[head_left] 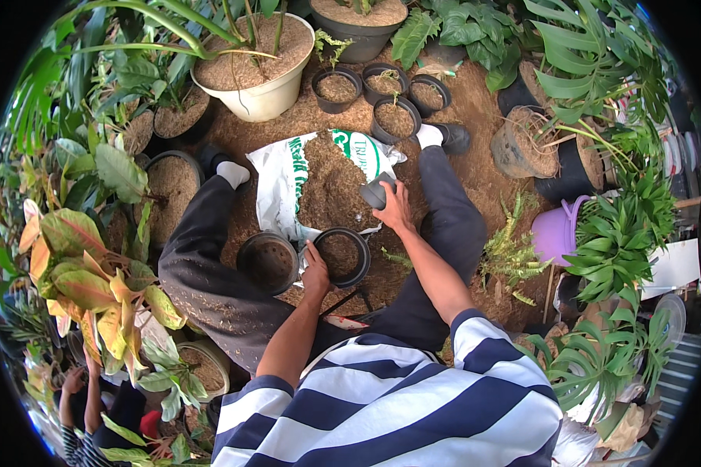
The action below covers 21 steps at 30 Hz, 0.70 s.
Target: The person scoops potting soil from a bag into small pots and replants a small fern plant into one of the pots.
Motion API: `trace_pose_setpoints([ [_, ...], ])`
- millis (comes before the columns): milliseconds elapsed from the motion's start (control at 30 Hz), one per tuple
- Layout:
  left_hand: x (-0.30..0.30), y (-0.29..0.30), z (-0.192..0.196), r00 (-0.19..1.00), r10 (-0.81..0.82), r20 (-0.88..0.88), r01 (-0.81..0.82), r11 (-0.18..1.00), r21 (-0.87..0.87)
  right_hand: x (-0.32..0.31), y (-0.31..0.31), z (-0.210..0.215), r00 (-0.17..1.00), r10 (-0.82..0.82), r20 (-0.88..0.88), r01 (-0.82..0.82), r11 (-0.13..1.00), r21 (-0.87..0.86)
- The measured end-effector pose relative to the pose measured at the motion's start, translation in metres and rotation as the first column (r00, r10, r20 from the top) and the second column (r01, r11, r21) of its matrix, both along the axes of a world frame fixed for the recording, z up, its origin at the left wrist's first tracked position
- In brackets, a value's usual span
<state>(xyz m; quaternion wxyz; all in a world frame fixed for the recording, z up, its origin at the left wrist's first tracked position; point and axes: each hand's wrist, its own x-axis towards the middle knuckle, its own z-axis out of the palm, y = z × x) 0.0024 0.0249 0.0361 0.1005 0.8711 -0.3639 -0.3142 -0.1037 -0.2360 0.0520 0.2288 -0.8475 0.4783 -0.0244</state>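
Cup (pixel 374 193), small, dark grey: tilted above the right edge of the soil heap (pixel 331 187), gripped between thumb and fingers of the right hand (pixel 395 207); contents hidden. Bag (pixel 273 191), white and green plastic, opened: beneath the heap, probably to keep it off the ground. Pots, two, black, side by side at the bag's near edge, presumably for easy reach: one bare inside (pixel 267 265), one soil-filled (pixel 363 263). Left hand (pixel 315 274): between them, fingers close together; whether they pinch a rim, cannot tell. Legs (pixel 453 194): spread around the bag. Beyond: four small planted pots (pixel 336 107), white planter (pixel 269 103). Far right: purple pot (pixel 551 233).
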Motion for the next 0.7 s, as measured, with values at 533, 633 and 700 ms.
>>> trace_pose_setpoints([
  [533, 0.001, -0.01, 0.005, 0.997, -0.024, -0.078, 0.034, 0.992, 0.121, -0.026, 0.022, -0.015, 0.961, -0.274, 0.04, 0.262, 0.947, 0.183],
  [633, 0.001, -0.01, 0.003, 0.997, -0.02, -0.079, 0.03, 0.992, 0.121, -0.026, 0.026, -0.024, 0.935, -0.348, 0.069, 0.319, 0.911, 0.262],
  [700, 0.001, -0.011, 0.006, 0.996, -0.022, -0.083, 0.034, 0.99, 0.138, -0.025, 0.028, -0.03, 0.929, -0.365, 0.067, 0.335, 0.902, 0.274],
])
